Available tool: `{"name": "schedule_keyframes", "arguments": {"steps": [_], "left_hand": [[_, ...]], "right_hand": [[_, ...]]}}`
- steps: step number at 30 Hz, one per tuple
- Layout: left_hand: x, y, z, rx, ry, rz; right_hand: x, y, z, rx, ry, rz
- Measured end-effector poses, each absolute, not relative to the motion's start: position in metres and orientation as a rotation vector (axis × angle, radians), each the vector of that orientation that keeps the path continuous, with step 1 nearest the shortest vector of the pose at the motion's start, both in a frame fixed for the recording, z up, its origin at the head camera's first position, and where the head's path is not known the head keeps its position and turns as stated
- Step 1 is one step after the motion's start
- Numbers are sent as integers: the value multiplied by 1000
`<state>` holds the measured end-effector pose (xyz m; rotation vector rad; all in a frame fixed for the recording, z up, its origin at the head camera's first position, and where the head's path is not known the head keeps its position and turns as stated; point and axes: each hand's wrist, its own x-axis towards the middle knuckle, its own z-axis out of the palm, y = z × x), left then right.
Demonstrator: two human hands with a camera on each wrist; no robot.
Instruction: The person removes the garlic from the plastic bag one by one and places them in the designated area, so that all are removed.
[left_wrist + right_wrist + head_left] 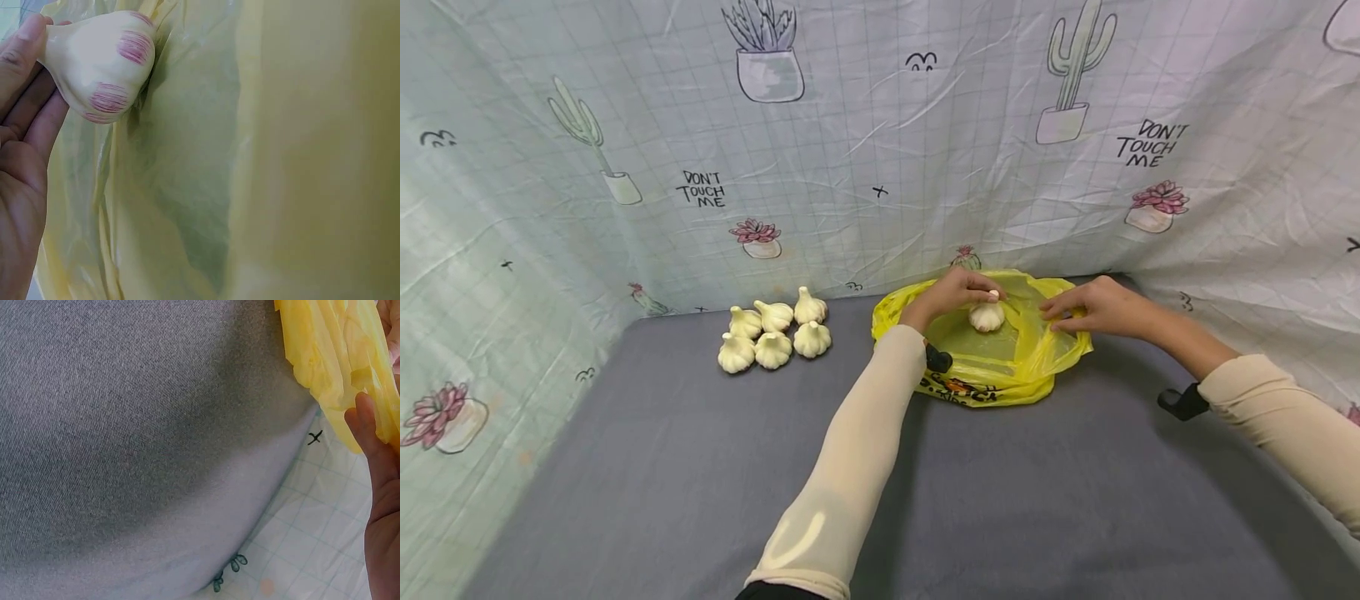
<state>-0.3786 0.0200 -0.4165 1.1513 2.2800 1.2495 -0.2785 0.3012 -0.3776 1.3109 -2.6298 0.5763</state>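
Note:
In the head view my left hand (953, 293) pinches a white garlic bulb (987, 317) by its stem. It hangs over the mouth of a yellow plastic bag (1043, 387). Purple streaks mark the bulb (103, 59) in the left wrist view, where thumb and fingers hold its neck and yellow plastic lies behind. At the bag's right side, my right hand (1097, 305) grips the rim between thumb and fingers. The right wrist view has the gathered yellow plastic (334, 369) against that hand (384, 494). Whatever lies deeper inside the bag cannot be made out.
Several garlic bulbs (772, 350) sit in two rows left of the bag on the grey tabletop (700, 475). A cactus-print curtain (880, 150) hangs along the table's back and sides, close behind the bag.

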Motion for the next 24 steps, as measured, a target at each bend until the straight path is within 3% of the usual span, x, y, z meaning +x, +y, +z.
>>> {"name": "schedule_keyframes", "arguments": {"steps": [13,24], "left_hand": [[-376,16,-410,1173,2392,1159],[-368,-1,-382,1240,2386,1285]], "right_hand": [[-275,303,-379,1286,-2652,595],[-277,298,-381,1277,-2635,552]]}}
